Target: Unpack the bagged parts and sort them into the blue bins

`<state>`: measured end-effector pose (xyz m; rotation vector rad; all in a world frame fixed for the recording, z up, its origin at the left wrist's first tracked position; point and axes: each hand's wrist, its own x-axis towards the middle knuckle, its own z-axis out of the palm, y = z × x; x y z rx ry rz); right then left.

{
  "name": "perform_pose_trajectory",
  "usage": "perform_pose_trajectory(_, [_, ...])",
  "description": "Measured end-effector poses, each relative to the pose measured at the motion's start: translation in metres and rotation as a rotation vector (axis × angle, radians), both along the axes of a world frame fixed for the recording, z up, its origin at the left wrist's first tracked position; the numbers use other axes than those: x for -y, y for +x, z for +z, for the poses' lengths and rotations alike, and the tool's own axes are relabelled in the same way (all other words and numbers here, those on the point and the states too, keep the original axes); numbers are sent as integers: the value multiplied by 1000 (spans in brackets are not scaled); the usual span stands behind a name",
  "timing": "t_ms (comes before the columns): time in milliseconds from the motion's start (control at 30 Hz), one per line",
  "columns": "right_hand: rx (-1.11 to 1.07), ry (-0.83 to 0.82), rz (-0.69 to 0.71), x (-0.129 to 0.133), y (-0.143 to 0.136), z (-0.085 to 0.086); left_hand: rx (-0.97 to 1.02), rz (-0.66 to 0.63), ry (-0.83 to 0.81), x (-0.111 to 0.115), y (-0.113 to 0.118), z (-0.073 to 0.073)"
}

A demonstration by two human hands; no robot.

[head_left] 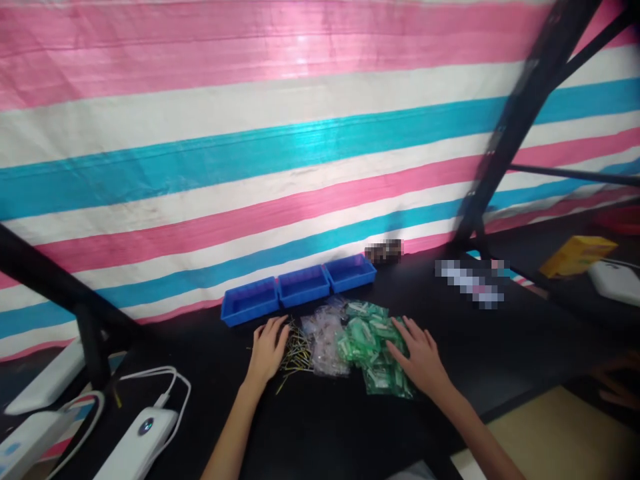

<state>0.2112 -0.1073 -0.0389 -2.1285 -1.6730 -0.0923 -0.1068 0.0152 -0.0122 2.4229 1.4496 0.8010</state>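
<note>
My left hand rests with fingers apart at the left edge of a pile of thin yellow and dark sticks, whose exact kind I cannot make out. To the right of the sticks lie clear plastic packets, and beyond them a heap of green plastic packets with pale contents. At the right side of that heap, my right hand is spread, its fingertips touching or just over the green packets. Neither hand grips anything that I can see.
Three joined blue trays stand behind the piles, before a striped tarp. A white power bank with a cable lies at left. Black frame legs rise on both sides. A yellow box sits far right.
</note>
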Motion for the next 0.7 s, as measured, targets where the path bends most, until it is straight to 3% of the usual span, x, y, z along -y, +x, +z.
perform_pose_trajectory(100, [-19, -43, 134, -9, -14, 7, 12, -24, -7, -1, -1, -1])
perform_pose_trajectory(267, [-55, -136, 275, -28, -22, 40, 34, -23, 43, -1, -5, -1])
perform_pose_trajectory(400, [-55, -217, 402, -54, -9, 66, 93, 16, 132, 9, 1, 14])
perform_pose_trajectory(467, [-101, -265, 502, -71, -4, 74, 147, 53, 188, 21, 17, 28])
perform_pose_trajectory(533, [-156, -318, 540, -88, -2, 77, 168, -4, 212, 37, 44, 41])
perform_pose_trajectory(633, [-170, -348, 457, -104, -5, 72, 95, -283, 169, 60, 93, 48])
perform_pose_trajectory(700, [-144, -329, 362, -108, -8, 64, 31, -447, 160, 71, 121, 40])
